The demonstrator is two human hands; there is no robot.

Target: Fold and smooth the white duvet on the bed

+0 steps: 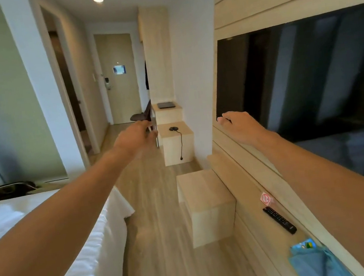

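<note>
— Head view: both arms out, left hand (138,136) and right hand (240,125) loosely open, holding nothing!
— And the white duvet (60,258)?
— Near left, rumpled, draping the bed edge.

Matt cloth duvet (53,259), glossy television (307,79)

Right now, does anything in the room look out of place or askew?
Mostly tidy. A black power cord dangles unplugged down the front of the wooden cube. The remote lies on the wall ledge, and a blue cloth is bunched there. The white duvet is rumpled along the bed edge. Both hands are empty.
</note>
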